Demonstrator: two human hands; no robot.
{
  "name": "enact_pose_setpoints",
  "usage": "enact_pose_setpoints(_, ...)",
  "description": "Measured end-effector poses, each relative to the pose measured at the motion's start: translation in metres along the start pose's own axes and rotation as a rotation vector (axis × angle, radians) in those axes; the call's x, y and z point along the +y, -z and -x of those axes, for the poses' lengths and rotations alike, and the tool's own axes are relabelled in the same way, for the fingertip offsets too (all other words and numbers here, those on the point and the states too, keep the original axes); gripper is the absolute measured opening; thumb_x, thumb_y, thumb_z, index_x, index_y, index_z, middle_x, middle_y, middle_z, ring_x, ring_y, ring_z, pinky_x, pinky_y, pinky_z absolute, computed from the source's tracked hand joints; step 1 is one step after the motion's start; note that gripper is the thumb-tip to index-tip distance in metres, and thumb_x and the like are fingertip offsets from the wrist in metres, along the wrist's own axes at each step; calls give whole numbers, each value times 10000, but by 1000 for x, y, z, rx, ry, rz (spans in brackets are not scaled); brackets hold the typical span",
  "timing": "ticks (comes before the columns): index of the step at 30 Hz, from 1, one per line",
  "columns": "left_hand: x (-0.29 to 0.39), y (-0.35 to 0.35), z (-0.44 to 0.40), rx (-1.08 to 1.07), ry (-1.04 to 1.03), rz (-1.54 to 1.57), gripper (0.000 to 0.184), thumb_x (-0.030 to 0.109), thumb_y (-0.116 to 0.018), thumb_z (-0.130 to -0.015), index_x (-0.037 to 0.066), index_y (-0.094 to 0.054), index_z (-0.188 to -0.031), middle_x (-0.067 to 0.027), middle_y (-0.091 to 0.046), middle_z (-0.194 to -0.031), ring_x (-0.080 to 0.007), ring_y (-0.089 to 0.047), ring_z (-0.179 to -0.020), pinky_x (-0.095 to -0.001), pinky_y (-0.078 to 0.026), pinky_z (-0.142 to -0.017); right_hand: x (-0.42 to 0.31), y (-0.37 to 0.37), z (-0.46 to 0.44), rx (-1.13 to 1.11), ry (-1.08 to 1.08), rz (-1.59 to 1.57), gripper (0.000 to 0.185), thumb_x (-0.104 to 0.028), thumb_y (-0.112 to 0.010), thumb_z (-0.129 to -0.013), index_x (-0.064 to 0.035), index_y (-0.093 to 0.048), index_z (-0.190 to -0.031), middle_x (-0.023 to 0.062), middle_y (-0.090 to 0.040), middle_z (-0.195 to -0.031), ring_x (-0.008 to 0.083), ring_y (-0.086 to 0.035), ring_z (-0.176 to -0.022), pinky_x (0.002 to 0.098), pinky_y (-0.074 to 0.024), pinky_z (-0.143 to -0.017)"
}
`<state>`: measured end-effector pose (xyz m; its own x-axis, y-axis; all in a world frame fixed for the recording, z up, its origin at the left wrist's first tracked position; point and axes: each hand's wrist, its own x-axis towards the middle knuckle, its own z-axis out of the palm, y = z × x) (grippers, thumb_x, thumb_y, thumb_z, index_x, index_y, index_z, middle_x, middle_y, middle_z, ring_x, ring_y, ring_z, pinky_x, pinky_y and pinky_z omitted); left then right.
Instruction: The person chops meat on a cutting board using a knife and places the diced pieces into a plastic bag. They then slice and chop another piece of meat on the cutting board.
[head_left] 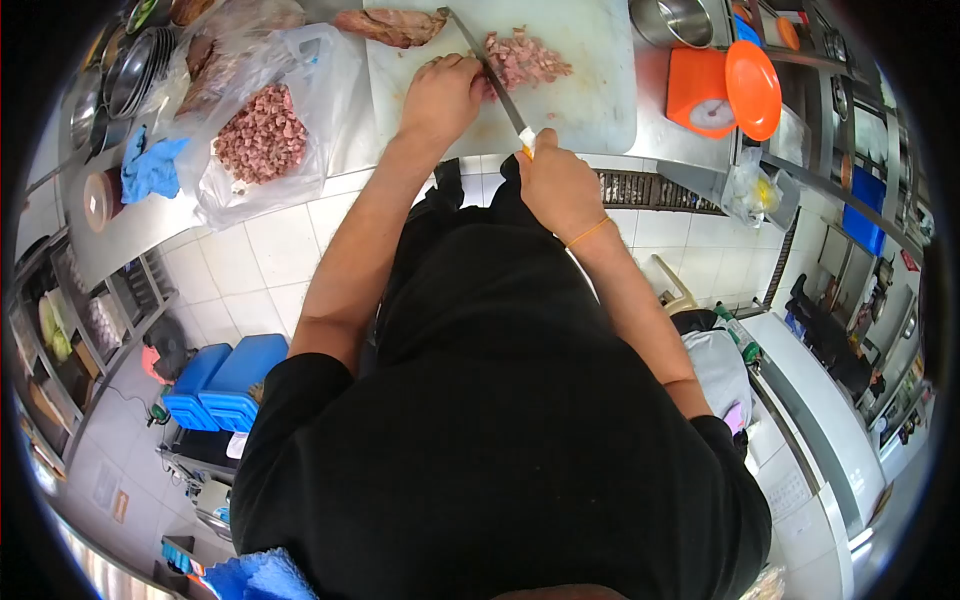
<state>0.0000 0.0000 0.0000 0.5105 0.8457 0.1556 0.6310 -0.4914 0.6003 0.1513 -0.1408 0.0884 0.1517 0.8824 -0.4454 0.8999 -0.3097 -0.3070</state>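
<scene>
My right hand [562,187] is wrapped around the pale handle of a long kitchen knife [492,75], whose blade slants up and left across the white cutting board [590,110]. Left of the blade, my left hand [443,97] is closed with bent fingers, pressing on a piece of meat mostly hidden beneath them; a little pink shows at the fingertips. Chopped meat [525,58] lies in a loose pile right of the blade. A larger browned piece of meat [390,27] rests at the board's far left, by the knife tip.
Left of the board, diced meat [262,135] sits in a clear plastic bag [335,65]. A blue cloth [152,168] lies near the counter edge. To the right stand an orange scale [697,85] and a steel pot [672,20]. Another person [835,345] is at far right.
</scene>
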Motion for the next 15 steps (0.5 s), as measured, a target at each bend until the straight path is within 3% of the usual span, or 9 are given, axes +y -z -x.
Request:
enact_pose_setpoints(8,-7,-6,2,23,-28,-9,99,135,-731,-919,52,-748,-970,-123,-733,-961,-368,-698,-972,-493,-561,-898,0,-14,-7,-11,-10,-12,373,-282,-599,-1069,66,-506,-1166,278,-749,-857,483,-750,-800,567,-604,-738)
enact_pose_setpoints(15,-6,-5,1,0,-54,-42,146,131,-721,-925,67,-784,-1039,-117,-751,-1014,-362,-704,-992,-473,-561,-919,1,-28,-48,64,20,-111,385,-281,-606,-1058,75,-523,-1180,303,-744,-871,490,-750,-842,581,-594,-764)
